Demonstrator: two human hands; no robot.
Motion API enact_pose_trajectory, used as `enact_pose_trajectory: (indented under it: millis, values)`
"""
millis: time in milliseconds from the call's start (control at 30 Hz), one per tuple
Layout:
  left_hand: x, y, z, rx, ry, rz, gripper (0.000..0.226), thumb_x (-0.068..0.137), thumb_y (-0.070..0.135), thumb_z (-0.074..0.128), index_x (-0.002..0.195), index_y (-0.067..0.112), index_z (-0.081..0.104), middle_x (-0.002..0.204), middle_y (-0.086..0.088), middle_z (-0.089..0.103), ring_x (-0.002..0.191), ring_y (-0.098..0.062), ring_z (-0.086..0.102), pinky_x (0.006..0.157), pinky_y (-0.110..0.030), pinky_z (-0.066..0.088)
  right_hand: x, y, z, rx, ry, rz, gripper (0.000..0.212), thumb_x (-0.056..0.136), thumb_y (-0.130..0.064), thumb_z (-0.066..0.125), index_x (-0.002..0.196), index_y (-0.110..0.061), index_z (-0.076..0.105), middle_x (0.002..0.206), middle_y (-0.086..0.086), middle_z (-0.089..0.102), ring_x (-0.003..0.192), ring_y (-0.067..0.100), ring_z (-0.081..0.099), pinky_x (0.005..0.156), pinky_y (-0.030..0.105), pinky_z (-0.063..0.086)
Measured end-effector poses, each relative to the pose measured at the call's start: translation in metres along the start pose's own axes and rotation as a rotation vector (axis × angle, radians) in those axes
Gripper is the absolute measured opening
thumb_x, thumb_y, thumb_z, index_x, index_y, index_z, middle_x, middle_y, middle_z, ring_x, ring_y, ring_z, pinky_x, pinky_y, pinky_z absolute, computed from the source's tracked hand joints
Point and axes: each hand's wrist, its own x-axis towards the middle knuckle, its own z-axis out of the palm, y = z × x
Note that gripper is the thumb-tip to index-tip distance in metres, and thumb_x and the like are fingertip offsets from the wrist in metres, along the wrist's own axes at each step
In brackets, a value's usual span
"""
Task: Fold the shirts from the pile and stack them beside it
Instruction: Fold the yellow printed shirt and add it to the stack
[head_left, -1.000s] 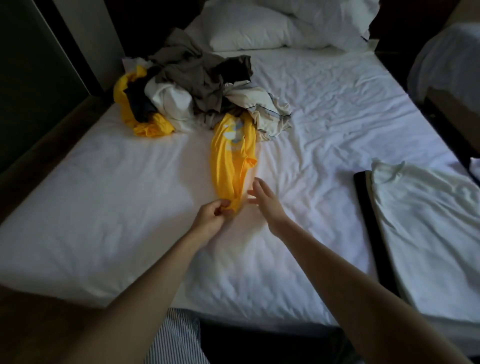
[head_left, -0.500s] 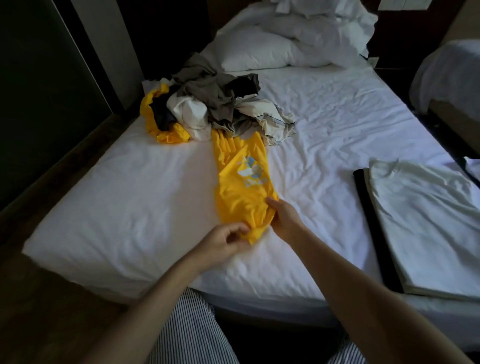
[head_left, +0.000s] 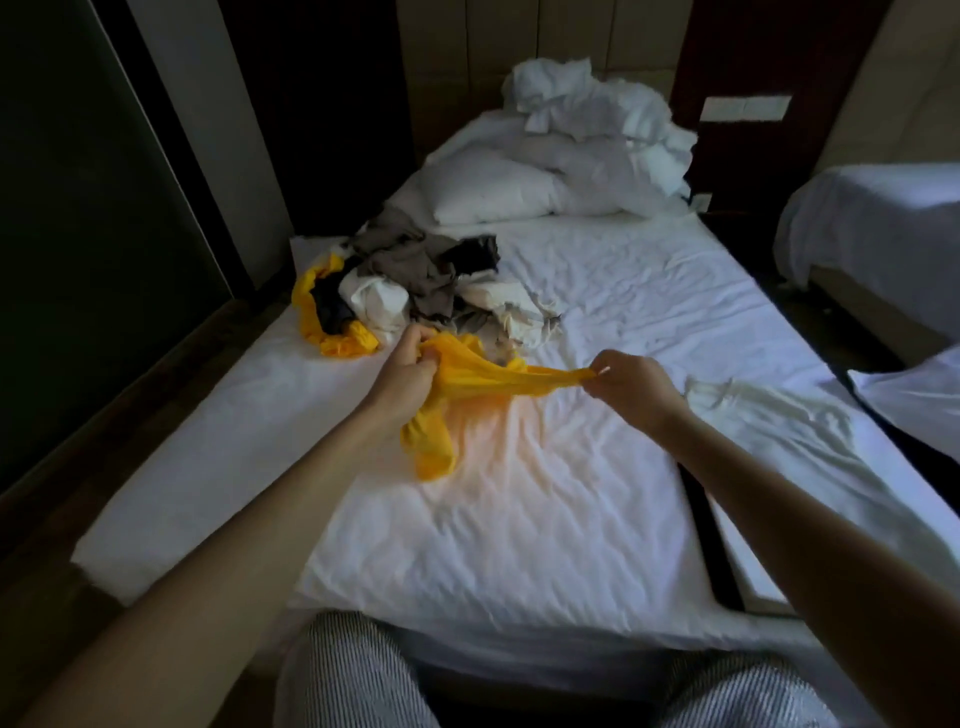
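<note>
The yellow shirt (head_left: 470, 382) is bunched into a rope between the hands, and its collar, sleeves and front cannot be told apart. The left hand (head_left: 405, 376) buries its fingertips in the cloth. The right hand's (head_left: 631, 387) grip, centre right, is slightly blurred. In the pile (head_left: 415, 283) at upper centre the garments are tangled and their number is unclear. The right forearm (head_left: 789, 509) covers part of the folded white shirt (head_left: 779, 415). Of what lies under that shirt, only a dark edge (head_left: 714, 561) shows. The bottom edge cuts off the striped trousers (head_left: 358, 675), and the right edge cuts off a second bed (head_left: 878, 218).
</note>
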Motion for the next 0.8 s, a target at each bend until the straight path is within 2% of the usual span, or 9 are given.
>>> enact_pose_trajectory:
  millis: [167, 233, 300, 367, 433, 533, 600, 667, 800]
  values:
    - [0.006, 0.062, -0.024, 0.032, -0.106, 0.125, 0.019, 0.103, 0.018, 0.036, 0.087, 0.021, 0.044, 0.078, -0.004, 0.043, 0.072, -0.015, 0.042, 0.067, -0.028, 0.035, 0.013, -0.031, -0.050, 0.120, 0.282, -0.155, 0.016, 0.087, -0.014, 0.064, 0.091, 0.000, 0.069, 0.085, 0.011, 0.060, 0.080, 0.021, 0.056, 0.068, 0.026, 0.033]
    - [0.006, 0.085, -0.035, -0.177, -0.117, 0.161, 0.008, 0.101, 0.021, 0.042, 0.098, 0.019, 0.049, 0.087, -0.006, 0.050, 0.081, -0.017, 0.050, 0.072, -0.028, 0.044, 0.017, -0.049, -0.069, 0.280, 0.397, -0.184, 0.015, 0.093, -0.015, 0.056, 0.096, -0.003, 0.064, 0.086, 0.006, 0.052, 0.078, 0.020, 0.052, 0.067, 0.024, 0.032]
    - [0.010, 0.109, -0.046, -0.371, -0.179, 0.204, 0.028, 0.091, 0.026, 0.056, 0.117, 0.015, 0.049, 0.103, -0.003, 0.060, 0.094, -0.015, 0.059, 0.081, -0.026, 0.053, 0.020, -0.070, -0.088, 0.448, 0.429, -0.215, 0.014, 0.099, -0.016, 0.041, 0.091, -0.018, 0.053, 0.076, -0.001, 0.048, 0.068, 0.013, 0.049, 0.061, 0.027, 0.034]
    - [0.021, 0.127, -0.054, -0.224, -0.243, 0.237, 0.064, 0.075, 0.032, 0.073, 0.130, 0.016, 0.044, 0.118, -0.001, 0.058, 0.106, -0.016, 0.058, 0.088, -0.031, 0.052, 0.023, -0.088, -0.104, 0.594, 0.469, -0.220, 0.019, 0.102, -0.017, 0.032, 0.090, -0.021, 0.045, 0.068, 0.000, 0.042, 0.057, 0.011, 0.041, 0.055, 0.028, 0.032]
    - [0.031, 0.139, -0.057, 0.195, -0.274, 0.246, 0.072, 0.072, 0.036, 0.078, 0.133, 0.018, 0.043, 0.119, 0.002, 0.053, 0.107, -0.017, 0.055, 0.091, -0.036, 0.050, 0.024, -0.099, -0.117, 0.636, 0.501, -0.217, 0.017, 0.103, -0.018, 0.028, 0.095, -0.017, 0.044, 0.066, 0.000, 0.039, 0.054, 0.010, 0.037, 0.049, 0.023, 0.032]
    - [0.048, 0.147, -0.065, 0.618, -0.213, 0.331, 0.032, 0.082, 0.034, 0.071, 0.098, 0.008, 0.061, 0.091, -0.008, 0.058, 0.085, -0.023, 0.058, 0.080, -0.040, 0.050, 0.027, -0.098, -0.133, 0.533, 0.543, -0.250, 0.018, 0.103, -0.019, 0.031, 0.089, -0.021, 0.041, 0.066, -0.003, 0.038, 0.054, 0.008, 0.037, 0.052, 0.024, 0.033]
    - [0.056, 0.153, -0.075, 0.504, -0.159, 0.341, 0.034, 0.083, 0.032, 0.070, 0.088, -0.001, 0.065, 0.087, -0.018, 0.062, 0.083, -0.030, 0.060, 0.078, -0.042, 0.050, 0.031, -0.092, -0.147, 0.440, 0.534, -0.274, 0.015, 0.102, -0.020, 0.035, 0.091, -0.021, 0.045, 0.066, -0.001, 0.041, 0.058, 0.012, 0.040, 0.056, 0.031, 0.033]
    - [0.061, 0.162, -0.083, 0.338, -0.156, 0.293, 0.040, 0.082, 0.031, 0.071, 0.098, -0.005, 0.067, 0.096, -0.020, 0.065, 0.087, -0.031, 0.062, 0.076, -0.039, 0.052, 0.033, -0.086, -0.162, 0.357, 0.494, -0.319, 0.013, 0.101, -0.022, 0.039, 0.093, -0.019, 0.048, 0.068, 0.002, 0.043, 0.063, 0.019, 0.042, 0.056, 0.031, 0.032]
    - [0.064, 0.178, -0.086, 0.214, -0.281, 0.250, 0.023, 0.080, 0.030, 0.070, 0.097, 0.014, 0.065, 0.097, -0.005, 0.065, 0.087, -0.019, 0.061, 0.067, -0.026, 0.047, 0.038, -0.081, -0.177, 0.045, 0.237, -0.366, 0.007, 0.095, -0.028, 0.052, 0.096, -0.021, 0.053, 0.081, 0.000, 0.050, 0.072, 0.013, 0.047, 0.058, 0.024, 0.035]
